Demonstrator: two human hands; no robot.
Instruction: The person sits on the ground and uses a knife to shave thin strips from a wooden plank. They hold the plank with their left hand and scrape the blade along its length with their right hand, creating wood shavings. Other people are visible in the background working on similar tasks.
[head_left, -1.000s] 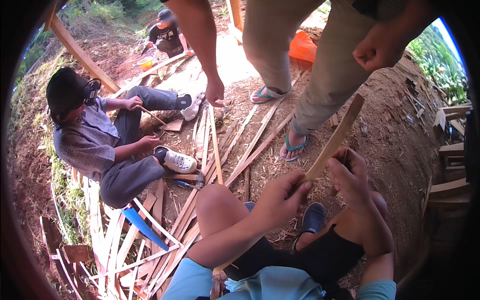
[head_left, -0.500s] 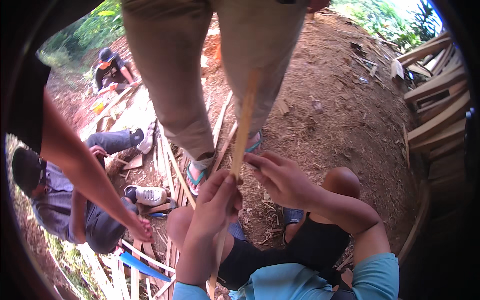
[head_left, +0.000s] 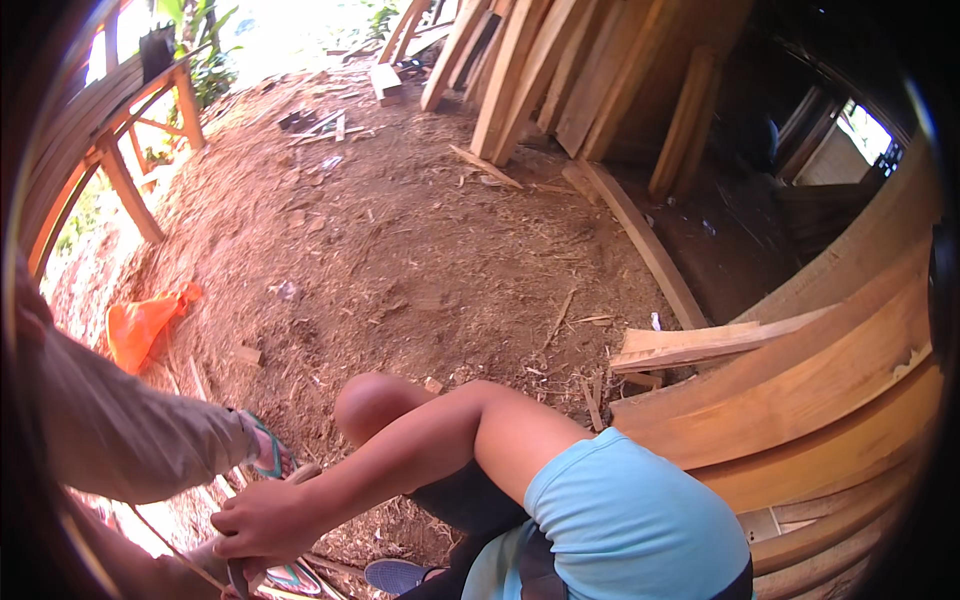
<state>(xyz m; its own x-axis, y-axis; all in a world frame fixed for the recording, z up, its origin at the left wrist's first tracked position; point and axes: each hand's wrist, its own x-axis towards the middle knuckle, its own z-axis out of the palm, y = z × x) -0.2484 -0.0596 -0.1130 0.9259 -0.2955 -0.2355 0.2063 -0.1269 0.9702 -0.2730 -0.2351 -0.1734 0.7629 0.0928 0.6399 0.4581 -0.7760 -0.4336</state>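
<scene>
My right hand (head_left: 262,520) is at the lower left, fingers closed around a thin wooden strip (head_left: 301,471) whose end sticks up just above the knuckles. The arm reaches there from my light blue sleeve (head_left: 620,520), crossing over my bent knee (head_left: 370,402). My left hand does not show in the picture. Right beside my hand stands another person's leg in beige trousers (head_left: 120,435), with a foot in a green sandal (head_left: 268,455).
Bare dirt strewn with wood chips (head_left: 400,250) fills the middle. Long curved planks (head_left: 800,400) are stacked at the right and boards (head_left: 530,70) lean at the top. An orange plastic bag (head_left: 140,325) lies left, near a wooden frame (head_left: 120,175). My blue shoe (head_left: 395,575) is at the bottom.
The view has swung to the right, away from the seated person and the pile of strips. The two hands that held the strip upright have dropped to the lower left; only one shows.
</scene>
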